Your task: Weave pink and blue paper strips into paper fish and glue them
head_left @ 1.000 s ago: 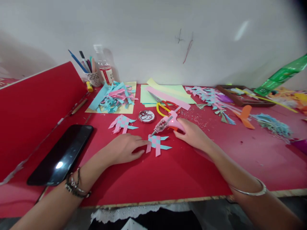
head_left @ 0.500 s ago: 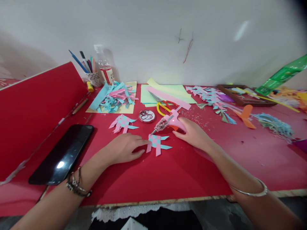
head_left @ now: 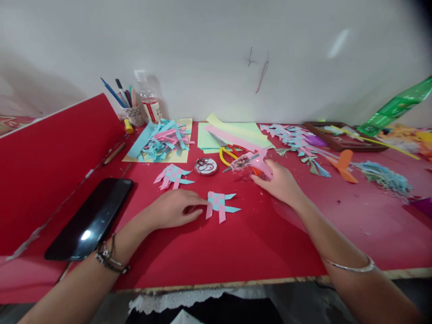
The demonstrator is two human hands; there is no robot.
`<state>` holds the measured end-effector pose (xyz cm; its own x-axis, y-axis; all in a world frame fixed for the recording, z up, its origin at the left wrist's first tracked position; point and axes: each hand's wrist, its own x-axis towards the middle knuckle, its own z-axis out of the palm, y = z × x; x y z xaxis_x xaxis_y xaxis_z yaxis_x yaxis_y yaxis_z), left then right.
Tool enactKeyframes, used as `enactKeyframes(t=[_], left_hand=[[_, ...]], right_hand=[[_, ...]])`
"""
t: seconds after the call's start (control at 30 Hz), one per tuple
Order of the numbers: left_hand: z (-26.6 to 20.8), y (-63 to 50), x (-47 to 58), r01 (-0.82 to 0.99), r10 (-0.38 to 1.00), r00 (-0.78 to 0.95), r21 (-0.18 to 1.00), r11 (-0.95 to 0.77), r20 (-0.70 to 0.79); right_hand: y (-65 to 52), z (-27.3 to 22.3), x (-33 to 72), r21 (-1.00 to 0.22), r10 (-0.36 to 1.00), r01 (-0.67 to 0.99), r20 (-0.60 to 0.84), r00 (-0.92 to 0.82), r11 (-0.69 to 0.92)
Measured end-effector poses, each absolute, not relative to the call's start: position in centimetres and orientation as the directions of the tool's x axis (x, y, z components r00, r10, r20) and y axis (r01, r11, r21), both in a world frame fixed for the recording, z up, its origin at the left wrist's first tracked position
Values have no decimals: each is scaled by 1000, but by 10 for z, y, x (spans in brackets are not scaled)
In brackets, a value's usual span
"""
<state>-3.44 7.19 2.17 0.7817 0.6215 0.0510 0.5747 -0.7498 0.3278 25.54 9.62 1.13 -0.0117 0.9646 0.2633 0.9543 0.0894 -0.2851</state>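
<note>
My right hand (head_left: 278, 180) is wrapped round the handle of a pink hot glue gun (head_left: 251, 163), held above the table with its metal nozzle pointing left. A fish-shaped piece woven from pink and blue paper strips (head_left: 217, 203) lies flat in front of me. My left hand (head_left: 177, 208) rests on the table beside it, thumb apart and forefinger stretched out to touch its left edge. A second woven paper fish (head_left: 173, 176), similar in colour, lies behind my left hand. Scissors (head_left: 227, 150) with red and yellow handles lie partly hidden behind the glue gun.
A small round dish (head_left: 205, 166) sits behind the paper fish. Paper strips (head_left: 164, 139) are heaped at the back left, near a pen cup (head_left: 133, 115) and a bottle (head_left: 150, 101). A black phone (head_left: 89, 220) lies left. Woven paper garlands (head_left: 293, 139) and a tray (head_left: 337, 143) stand at back right.
My right hand has drawn the glue gun back and to the right, its nozzle lifting away from the fish's upper left corner. My left forefinger stays at the fish's edge.
</note>
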Motion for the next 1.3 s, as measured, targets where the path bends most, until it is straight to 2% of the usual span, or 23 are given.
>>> enactKeyframes(t=[0.07,0.17,0.27,0.4,0.5,0.6,0.7,0.9,1.2,1.3], left_hand=[[21,79,-40,600,691,712,403,-691,125],[17,96,-48,666,832,502,509,-545,234],[15,115,-47,675,861,443,539,-505,252],[17,140,-33,718,840,469,436,-543,274],[17,155,-21,756,802,526,277,-593,282],[16,164,-12,790,793,572,119,-601,209],[16,168,-8,809,804,576,43,-587,146],[22,167,-3,815,811,573,16,-579,113],[19,166,-9,826,829,538,100,-555,154],[20,167,-9,820,821,556,73,-567,132]], right_hand=[[97,15,261,-226,968,973,249,25,34],[98,19,267,-142,979,990,199,47,-18],[98,19,268,-109,988,994,149,33,-17],[98,17,267,-97,993,995,119,23,-11],[97,18,267,-82,993,997,118,5,5],[96,19,266,-82,992,996,130,-7,18],[95,20,265,-84,990,996,143,-3,15],[95,20,264,-90,989,996,145,0,14],[95,19,264,-66,992,998,130,-3,12],[95,18,264,-69,992,997,127,-6,15]])
